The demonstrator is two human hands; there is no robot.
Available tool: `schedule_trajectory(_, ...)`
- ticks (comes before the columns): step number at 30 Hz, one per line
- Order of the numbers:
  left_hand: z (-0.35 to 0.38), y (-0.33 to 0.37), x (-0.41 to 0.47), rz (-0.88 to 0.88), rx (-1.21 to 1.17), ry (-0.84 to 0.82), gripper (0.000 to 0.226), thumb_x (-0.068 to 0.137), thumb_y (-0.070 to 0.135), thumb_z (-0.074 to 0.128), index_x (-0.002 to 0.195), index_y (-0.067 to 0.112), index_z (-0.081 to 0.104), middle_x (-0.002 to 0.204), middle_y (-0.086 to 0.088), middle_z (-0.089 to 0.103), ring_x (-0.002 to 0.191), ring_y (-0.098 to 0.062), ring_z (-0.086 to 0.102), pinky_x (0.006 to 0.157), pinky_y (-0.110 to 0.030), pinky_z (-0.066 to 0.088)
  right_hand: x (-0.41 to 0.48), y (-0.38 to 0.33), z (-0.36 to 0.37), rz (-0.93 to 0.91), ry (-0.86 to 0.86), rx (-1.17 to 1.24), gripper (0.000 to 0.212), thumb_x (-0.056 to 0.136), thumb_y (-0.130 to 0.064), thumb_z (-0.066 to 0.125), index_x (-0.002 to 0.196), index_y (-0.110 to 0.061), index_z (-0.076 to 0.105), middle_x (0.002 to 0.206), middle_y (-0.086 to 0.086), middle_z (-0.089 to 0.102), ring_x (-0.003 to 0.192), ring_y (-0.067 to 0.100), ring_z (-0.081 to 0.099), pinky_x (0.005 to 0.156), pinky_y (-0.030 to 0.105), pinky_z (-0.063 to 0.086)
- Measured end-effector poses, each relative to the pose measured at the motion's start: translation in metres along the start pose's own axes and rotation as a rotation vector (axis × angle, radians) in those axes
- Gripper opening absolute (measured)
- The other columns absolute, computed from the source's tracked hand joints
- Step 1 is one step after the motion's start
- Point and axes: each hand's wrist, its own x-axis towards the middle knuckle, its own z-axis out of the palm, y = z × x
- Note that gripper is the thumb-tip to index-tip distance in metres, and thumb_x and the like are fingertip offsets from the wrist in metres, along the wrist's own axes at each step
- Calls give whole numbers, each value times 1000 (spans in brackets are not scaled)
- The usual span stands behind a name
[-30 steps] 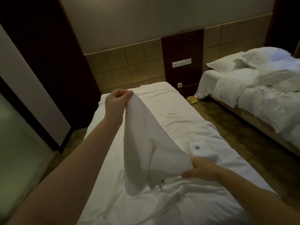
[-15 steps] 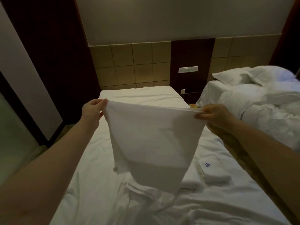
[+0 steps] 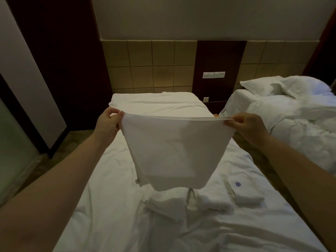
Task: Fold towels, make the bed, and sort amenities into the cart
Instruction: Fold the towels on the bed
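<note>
Head view: both arms reach forward, raised over the bed [image 3: 112,179]. The left hand [image 3: 107,122] and right hand [image 3: 247,126] each pinch a top corner of the towel [image 3: 174,151], which hangs stretched between them above folded towels [image 3: 190,202].

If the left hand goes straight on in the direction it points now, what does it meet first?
Probably the head end of the bed, then the tiled wall behind it; the left hand holds the towel above the bed, so depth is unclear.
</note>
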Motion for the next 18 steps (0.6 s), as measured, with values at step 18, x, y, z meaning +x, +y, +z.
schedule_trajectory(18, -56, 5, -206, -146, -225, 196, 4, 91, 7, 58, 88, 7, 62, 77, -3, 61, 73, -13, 59, 73, -25, 53, -149, -14, -33, 41, -89, 268, 12, 81, -15, 73, 91, -10, 70, 74, -4, 62, 65, -2, 58, 66, 7, 45)
